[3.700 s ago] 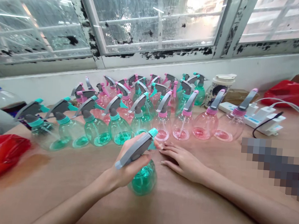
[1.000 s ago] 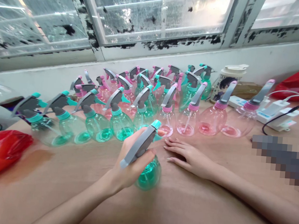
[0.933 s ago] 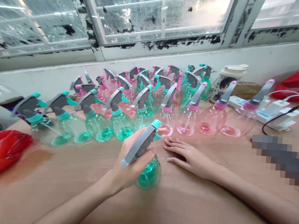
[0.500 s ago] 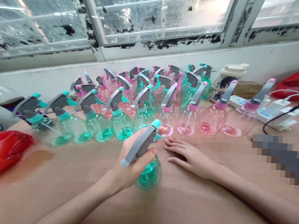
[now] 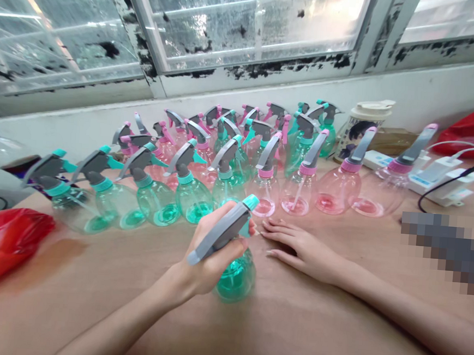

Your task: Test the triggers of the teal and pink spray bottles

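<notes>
Far left we get a red bag, then green bottles in a row. Our left grip is clamped around the neck of the held green bottle, nearer us; just right, our right grip lies palm down, loosely spread on the tabletop, pink bottles behind.

the spray bottle in the left hand is before a row of bottles, the right hand on the table right of it; a bag lies left, a power strip right
</notes>
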Action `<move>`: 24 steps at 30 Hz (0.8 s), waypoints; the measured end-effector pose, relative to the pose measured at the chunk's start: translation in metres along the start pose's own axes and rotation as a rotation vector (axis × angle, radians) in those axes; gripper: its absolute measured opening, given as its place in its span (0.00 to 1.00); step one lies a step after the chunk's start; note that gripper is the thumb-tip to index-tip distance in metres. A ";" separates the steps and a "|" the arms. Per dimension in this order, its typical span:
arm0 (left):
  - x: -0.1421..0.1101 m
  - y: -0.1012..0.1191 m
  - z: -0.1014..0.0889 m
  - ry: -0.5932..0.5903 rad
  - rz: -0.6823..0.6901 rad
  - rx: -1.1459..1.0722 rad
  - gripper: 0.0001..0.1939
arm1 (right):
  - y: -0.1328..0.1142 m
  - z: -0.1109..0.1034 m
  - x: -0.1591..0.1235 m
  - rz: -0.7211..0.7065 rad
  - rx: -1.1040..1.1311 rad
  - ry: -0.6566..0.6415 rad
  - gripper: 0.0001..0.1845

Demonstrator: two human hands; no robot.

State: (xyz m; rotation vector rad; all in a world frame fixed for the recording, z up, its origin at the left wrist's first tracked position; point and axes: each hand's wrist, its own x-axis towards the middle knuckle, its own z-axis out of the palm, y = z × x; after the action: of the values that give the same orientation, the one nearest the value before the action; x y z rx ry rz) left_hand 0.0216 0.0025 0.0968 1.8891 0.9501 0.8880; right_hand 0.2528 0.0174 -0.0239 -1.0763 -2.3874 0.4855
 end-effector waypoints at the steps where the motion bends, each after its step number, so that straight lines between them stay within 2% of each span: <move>1: 0.000 0.000 0.000 0.005 -0.002 0.001 0.02 | 0.000 0.000 0.000 0.001 -0.006 -0.005 0.26; 9: -0.002 -0.005 0.006 0.142 -0.008 0.082 0.05 | 0.000 0.000 0.000 0.000 0.023 0.016 0.25; 17: -0.004 -0.006 0.007 0.139 0.043 0.082 0.04 | -0.001 0.001 0.000 0.004 0.035 0.036 0.24; 24: -0.002 -0.006 0.009 0.127 0.064 0.004 0.10 | -0.001 0.000 0.000 -0.007 0.012 0.025 0.25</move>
State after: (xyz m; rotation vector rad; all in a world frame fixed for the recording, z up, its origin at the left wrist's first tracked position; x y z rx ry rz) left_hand 0.0270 -0.0003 0.0872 1.8937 0.9714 1.0553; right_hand 0.2518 0.0169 -0.0233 -1.0628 -2.3634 0.4804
